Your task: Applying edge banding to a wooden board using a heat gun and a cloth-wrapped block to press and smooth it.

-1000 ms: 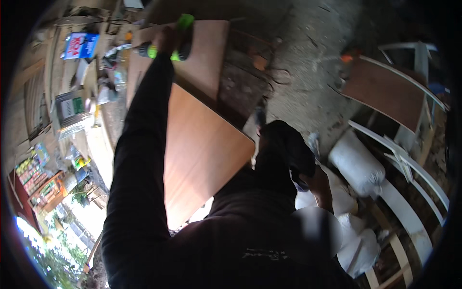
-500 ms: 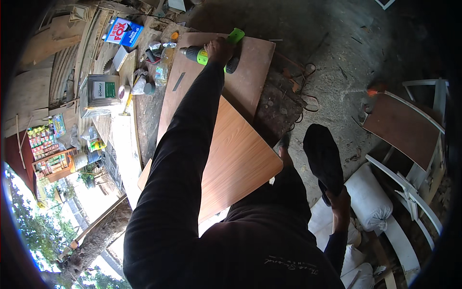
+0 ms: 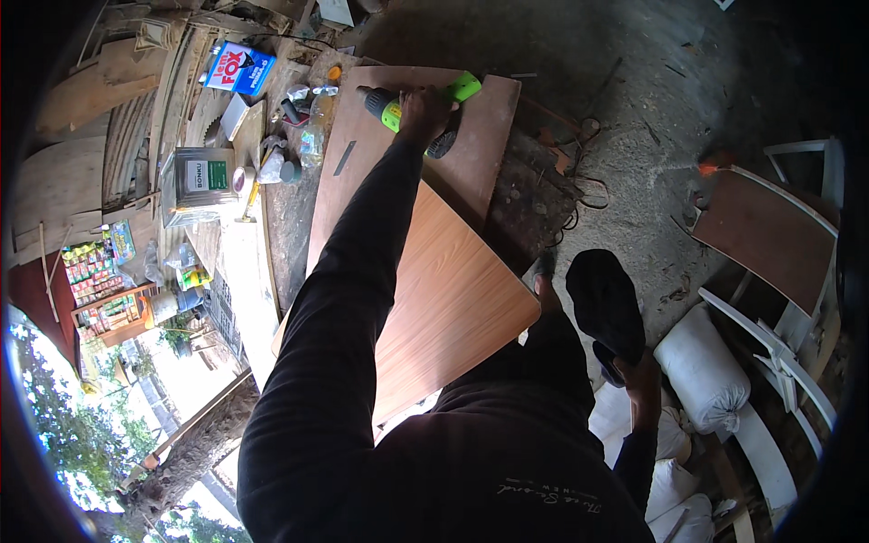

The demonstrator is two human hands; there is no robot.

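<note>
Beyond the near board (image 3: pixel 462 303) lies the far board (image 3: pixel 493 118), resting on the table (image 3: pixel 525 195), which also shows past the near board's far right edge. Beyond the near board, over the far one, is the drill (image 3: pixel 390 116) in the left hand (image 3: pixel 425 113); the left sleeve (image 3: pixel 339 262) crosses the near board's left part. Left of the near board sits a square tin (image 3: pixel 199 199); beyond-left, a can (image 3: pixel 240 68). Right of it are the right hand (image 3: pixel 641 378) with a cloth item (image 3: pixel 605 303) and, farther right, a sack (image 3: pixel 701 366).

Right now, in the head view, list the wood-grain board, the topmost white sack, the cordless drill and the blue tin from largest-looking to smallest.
1. Wood-grain board
2. Topmost white sack
3. Cordless drill and blue tin, unranked: the left hand covers part of the drill, so which looks larger is unsure.
</note>
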